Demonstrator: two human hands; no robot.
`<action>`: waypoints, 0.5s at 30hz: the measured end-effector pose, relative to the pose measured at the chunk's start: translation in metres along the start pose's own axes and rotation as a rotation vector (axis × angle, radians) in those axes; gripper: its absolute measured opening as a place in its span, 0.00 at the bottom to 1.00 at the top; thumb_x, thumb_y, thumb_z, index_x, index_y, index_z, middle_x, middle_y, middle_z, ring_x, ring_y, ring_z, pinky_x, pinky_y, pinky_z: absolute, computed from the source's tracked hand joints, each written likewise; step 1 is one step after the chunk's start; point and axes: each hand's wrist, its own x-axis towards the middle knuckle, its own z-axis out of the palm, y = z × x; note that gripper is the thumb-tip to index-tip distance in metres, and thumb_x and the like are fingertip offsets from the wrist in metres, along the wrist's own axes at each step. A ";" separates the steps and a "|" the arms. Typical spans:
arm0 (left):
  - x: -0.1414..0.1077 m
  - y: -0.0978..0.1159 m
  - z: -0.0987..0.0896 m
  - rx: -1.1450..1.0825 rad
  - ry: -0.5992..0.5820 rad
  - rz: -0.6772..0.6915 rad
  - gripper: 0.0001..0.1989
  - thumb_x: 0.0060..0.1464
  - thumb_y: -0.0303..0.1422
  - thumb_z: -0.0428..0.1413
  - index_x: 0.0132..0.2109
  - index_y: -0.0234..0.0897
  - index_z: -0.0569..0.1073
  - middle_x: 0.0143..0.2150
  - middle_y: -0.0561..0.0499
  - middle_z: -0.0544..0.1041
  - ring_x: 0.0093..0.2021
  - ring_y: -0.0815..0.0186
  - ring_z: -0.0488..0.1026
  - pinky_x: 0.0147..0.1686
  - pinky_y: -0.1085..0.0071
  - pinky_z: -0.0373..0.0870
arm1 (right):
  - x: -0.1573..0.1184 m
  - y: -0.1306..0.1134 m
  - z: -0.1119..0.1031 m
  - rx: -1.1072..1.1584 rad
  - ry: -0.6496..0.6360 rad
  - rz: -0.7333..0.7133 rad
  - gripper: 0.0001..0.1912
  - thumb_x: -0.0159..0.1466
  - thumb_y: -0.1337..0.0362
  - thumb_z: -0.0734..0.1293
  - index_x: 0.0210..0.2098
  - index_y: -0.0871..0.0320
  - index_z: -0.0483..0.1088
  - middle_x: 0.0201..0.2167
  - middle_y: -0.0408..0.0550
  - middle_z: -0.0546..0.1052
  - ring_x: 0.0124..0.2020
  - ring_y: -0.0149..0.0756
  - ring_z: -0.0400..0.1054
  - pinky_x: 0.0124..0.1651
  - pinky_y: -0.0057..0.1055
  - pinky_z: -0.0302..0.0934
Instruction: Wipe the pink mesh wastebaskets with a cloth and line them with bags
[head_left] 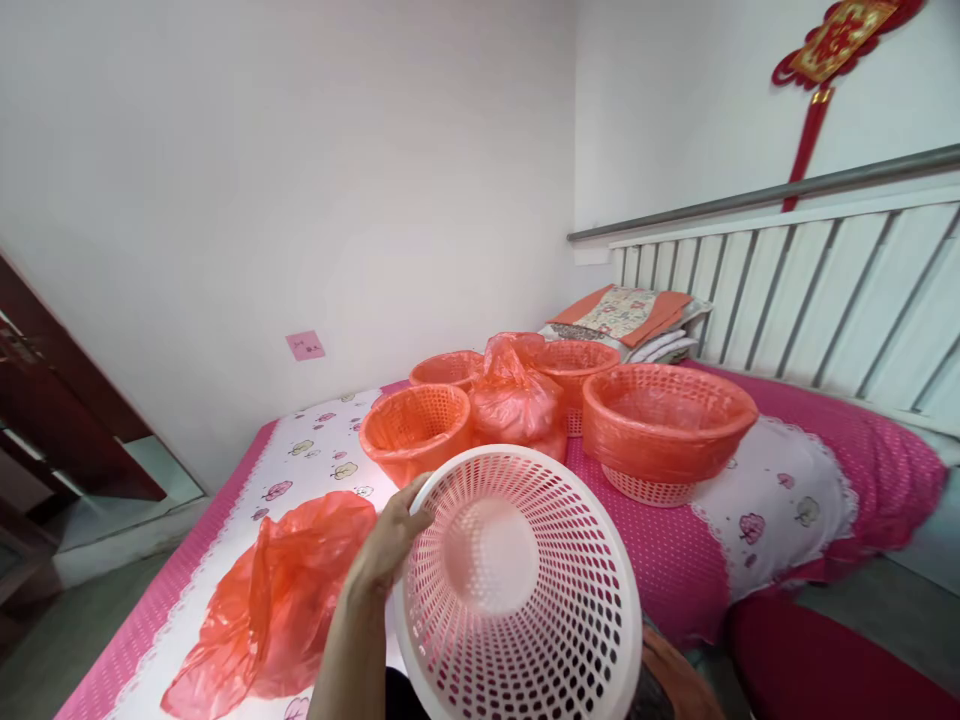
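My left hand (391, 538) grips the upper left rim of a pale pink plastic basket (491, 555), thumb inside and fingers behind the edge. The basket is tilted so that I look into its perforated inside, and nothing lies in it. No right hand can be made out; a blurred brownish shape shows behind the basket's lower right side. Left of my forearm a crumpled red plastic bag (274, 610) lies on the bed. Just behind the held basket stand a red-lined basket (416, 430) and a tied, filled red plastic bag (517, 400).
More baskets lined with red plastic, one at the right (667, 420) and two farther back, stand on the bed's pink patterned sheet (645, 560). Folded bedding (622, 315) is stacked by the white headboard (810, 300). A red seat (832, 660) is at the lower right.
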 end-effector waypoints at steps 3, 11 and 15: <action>0.013 -0.005 0.000 -0.069 -0.072 -0.019 0.23 0.56 0.32 0.63 0.59 0.39 0.78 0.53 0.45 0.85 0.53 0.52 0.80 0.53 0.58 0.74 | 0.000 -0.002 -0.006 0.150 -0.001 0.103 0.26 0.58 0.64 0.66 0.55 0.47 0.81 0.58 0.50 0.81 0.58 0.56 0.77 0.60 0.46 0.73; 0.042 -0.019 0.002 -0.095 -0.136 0.030 0.21 0.63 0.41 0.61 0.59 0.37 0.78 0.52 0.44 0.85 0.54 0.52 0.79 0.55 0.59 0.71 | 0.019 -0.025 -0.048 0.548 0.058 0.857 0.27 0.61 0.44 0.67 0.47 0.56 0.84 0.41 0.56 0.86 0.49 0.63 0.80 0.50 0.46 0.78; 0.043 -0.015 0.006 -0.020 -0.115 0.053 0.23 0.62 0.43 0.61 0.59 0.37 0.78 0.52 0.44 0.85 0.55 0.50 0.78 0.56 0.57 0.71 | 0.014 0.009 -0.089 0.260 0.299 1.189 0.47 0.64 0.34 0.58 0.56 0.73 0.77 0.33 0.68 0.84 0.38 0.67 0.82 0.40 0.54 0.77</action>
